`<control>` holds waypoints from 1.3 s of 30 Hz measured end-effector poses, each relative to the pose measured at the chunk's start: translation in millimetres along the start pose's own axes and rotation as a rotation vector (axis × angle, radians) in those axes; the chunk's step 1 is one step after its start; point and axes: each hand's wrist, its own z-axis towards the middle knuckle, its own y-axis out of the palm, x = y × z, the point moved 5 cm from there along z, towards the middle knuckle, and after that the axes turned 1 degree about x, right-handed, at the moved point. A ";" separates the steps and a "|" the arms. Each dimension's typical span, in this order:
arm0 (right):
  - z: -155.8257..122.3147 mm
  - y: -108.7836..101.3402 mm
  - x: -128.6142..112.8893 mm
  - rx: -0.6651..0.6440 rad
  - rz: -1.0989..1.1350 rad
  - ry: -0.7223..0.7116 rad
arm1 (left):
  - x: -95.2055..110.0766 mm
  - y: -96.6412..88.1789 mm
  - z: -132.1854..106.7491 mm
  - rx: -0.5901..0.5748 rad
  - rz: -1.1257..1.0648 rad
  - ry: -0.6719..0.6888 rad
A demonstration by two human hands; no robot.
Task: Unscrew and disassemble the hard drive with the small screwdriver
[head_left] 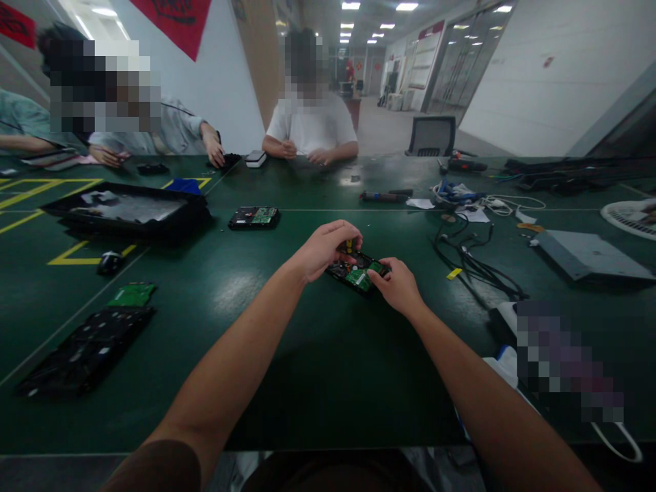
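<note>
A black hard drive with a green circuit board (357, 272) lies on the green table (318, 355) in front of me. My left hand (328, 247) curls over its far left edge, fingers closed, with a small yellow-handled tool (349, 244) showing by the fingertips. My right hand (395, 285) grips the drive's right edge, fingers pinched on it.
A second hard drive (254, 216) lies farther back. A black tray (123, 208) sits at the left, a green board (132, 294) and a black panel (87, 348) nearer. Cables (466, 256) and a grey box (589, 254) are at the right. Two people sit across the table.
</note>
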 end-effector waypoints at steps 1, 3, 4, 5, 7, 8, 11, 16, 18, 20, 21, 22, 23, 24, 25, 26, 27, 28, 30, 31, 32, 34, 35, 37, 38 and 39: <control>0.0 0.1 0.4 0.000 0.000 0.003 | 1.6 -0.5 -0.3 0.012 0.026 0.011; 0.0 0.0 1.1 -0.001 0.001 0.010 | 4.0 -1.2 -1.0 0.033 0.070 0.016; 0.0 0.0 1.3 -0.003 0.004 0.013 | 4.6 -1.3 -1.3 0.037 0.083 0.010; 0.0 0.0 1.4 -0.006 0.007 0.016 | 4.7 -1.3 -1.4 0.038 0.088 0.001; 0.0 -0.1 1.2 -0.010 0.012 0.018 | 3.5 -0.9 -1.1 0.032 0.075 -0.020; 0.0 -0.2 0.9 -0.010 0.012 0.017 | 2.2 -0.7 -0.7 0.029 0.058 -0.032; 0.0 -0.4 0.0 -0.003 0.008 0.013 | -3.1 -0.5 1.3 0.040 -0.014 -0.062; -1.2 -0.3 -1.9 0.020 0.022 -0.013 | -6.7 -0.9 2.8 0.076 -0.090 -0.054; -2.3 -0.9 -4.2 0.031 0.028 -0.034 | -5.2 -0.8 2.4 0.074 -0.086 -0.035; -3.8 -1.7 -8.0 0.035 0.038 -0.067 | -2.7 -0.7 1.8 0.065 -0.048 -0.007; -4.5 -2.2 -10.3 0.034 0.040 -0.091 | -1.3 -1.1 1.6 0.065 -0.020 0.010; -5.3 -2.7 -12.7 0.033 0.039 -0.117 | 0.0 -1.7 1.5 0.068 0.010 0.027; -6.1 -3.3 -15.1 0.031 0.031 -0.142 | 1.0 -2.4 1.4 0.074 0.038 0.039; -6.8 -4.0 -17.2 0.031 0.016 -0.164 | 1.6 -3.2 1.4 0.081 0.061 0.046; -7.6 -4.8 -18.9 0.034 -0.004 -0.182 | 1.9 -3.9 1.3 0.086 0.078 0.047; -8.2 -5.8 -20.6 0.038 -0.026 -0.197 | 1.9 -4.2 1.3 0.084 0.088 0.045; -8.9 -6.8 -22.2 0.044 -0.051 -0.214 | 1.6 -4.0 1.2 0.074 0.088 0.038; -9.5 -7.8 -24.0 0.050 -0.076 -0.231 | 1.1 -3.3 1.2 0.059 0.079 0.026; -10.6 -9.7 -27.7 0.066 -0.124 -0.264 | -0.6 -1.6 1.2 0.033 0.039 -0.002; -11.2 -10.5 -29.4 0.072 -0.141 -0.279 | -1.8 -0.8 1.4 0.024 0.015 -0.019; -11.7 -11.0 -30.9 0.075 -0.151 -0.289 | -3.0 -0.3 1.7 0.022 -0.009 -0.036; -12.6 -11.1 -33.4 0.071 -0.150 -0.305 | -5.3 -0.3 2.5 0.033 -0.049 -0.061; -13.1 -10.6 -34.3 0.062 -0.142 -0.313 | -6.2 -0.7 3.0 0.044 -0.066 -0.067; -14.0 -9.2 -35.4 0.041 -0.124 -0.321 | -7.2 -2.2 3.8 0.067 -0.092 -0.070; -14.3 -8.6 -35.7 0.030 -0.115 -0.323 | -7.4 -2.9 3.9 0.075 -0.097 -0.068; -14.4 -8.0 -35.7 0.020 -0.107 -0.326 | -7.3 -3.3 3.9 0.076 -0.097 -0.068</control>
